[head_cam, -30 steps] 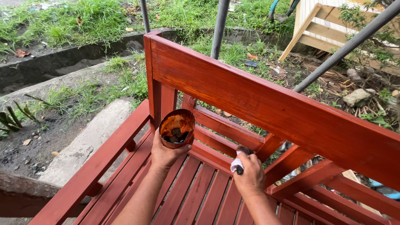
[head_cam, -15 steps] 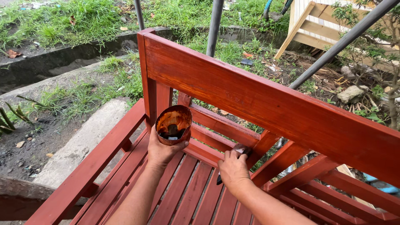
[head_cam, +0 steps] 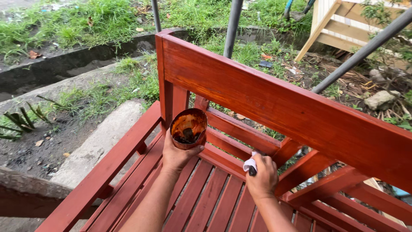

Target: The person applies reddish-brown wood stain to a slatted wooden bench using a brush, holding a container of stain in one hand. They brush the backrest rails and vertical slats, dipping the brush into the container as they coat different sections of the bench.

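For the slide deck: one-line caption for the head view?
Left hand holds a stain-smeared round can; right hand presses a white cloth against a red-brown wooden bench.

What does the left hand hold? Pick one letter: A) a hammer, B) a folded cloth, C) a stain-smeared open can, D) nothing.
C: the left hand grips a small open can coated inside with brown stain, held over the red-brown wooden bench.

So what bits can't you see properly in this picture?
- Head view: the tool in the right hand is mostly hidden by the fingers; only a white wrap and a dark tip show.
- The tin's contents are too dark and smeared to tell how full it is.
- The red bench is cut off by the right and bottom edges.
- The left hand covers the tin's underside.
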{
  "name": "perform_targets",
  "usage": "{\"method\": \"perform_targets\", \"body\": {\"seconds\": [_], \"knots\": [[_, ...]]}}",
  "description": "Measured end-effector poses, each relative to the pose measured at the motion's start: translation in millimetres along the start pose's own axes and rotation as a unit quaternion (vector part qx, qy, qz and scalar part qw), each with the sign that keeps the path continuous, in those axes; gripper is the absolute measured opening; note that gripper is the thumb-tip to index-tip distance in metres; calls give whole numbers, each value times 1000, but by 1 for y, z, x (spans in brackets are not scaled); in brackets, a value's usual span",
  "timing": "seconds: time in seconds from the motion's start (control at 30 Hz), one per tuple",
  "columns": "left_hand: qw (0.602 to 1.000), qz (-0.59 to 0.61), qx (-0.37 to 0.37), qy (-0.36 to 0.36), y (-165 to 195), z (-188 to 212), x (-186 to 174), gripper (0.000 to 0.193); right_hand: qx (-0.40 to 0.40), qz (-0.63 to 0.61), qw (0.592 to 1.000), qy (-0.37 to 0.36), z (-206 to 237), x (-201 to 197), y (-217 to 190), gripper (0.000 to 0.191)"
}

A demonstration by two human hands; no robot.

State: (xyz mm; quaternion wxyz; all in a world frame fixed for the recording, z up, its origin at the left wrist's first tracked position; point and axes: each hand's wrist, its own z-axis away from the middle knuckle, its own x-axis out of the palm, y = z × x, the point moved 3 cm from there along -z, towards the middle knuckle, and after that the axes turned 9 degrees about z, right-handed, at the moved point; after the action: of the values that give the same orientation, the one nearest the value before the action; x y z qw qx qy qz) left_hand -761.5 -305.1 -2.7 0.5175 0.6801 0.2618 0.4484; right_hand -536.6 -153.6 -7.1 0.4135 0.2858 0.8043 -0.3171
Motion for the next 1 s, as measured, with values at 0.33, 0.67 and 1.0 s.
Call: {"method": "perform_targets", "body": {"seconds": [0.33, 0.67, 1.0], "knots": [[999, -12, 38, 9, 2, -10, -16, 99, -81, -334, 937, -56, 45, 16, -48, 21], [999, 17, 5, 28, -8, -5, -21, 94, 615, -738, 279, 19, 46, 135, -84, 28], [998, 33, -14, 44, -2, -2, -24, 91, 574, -621, 533, -19, 23, 135, -117, 30]]}}
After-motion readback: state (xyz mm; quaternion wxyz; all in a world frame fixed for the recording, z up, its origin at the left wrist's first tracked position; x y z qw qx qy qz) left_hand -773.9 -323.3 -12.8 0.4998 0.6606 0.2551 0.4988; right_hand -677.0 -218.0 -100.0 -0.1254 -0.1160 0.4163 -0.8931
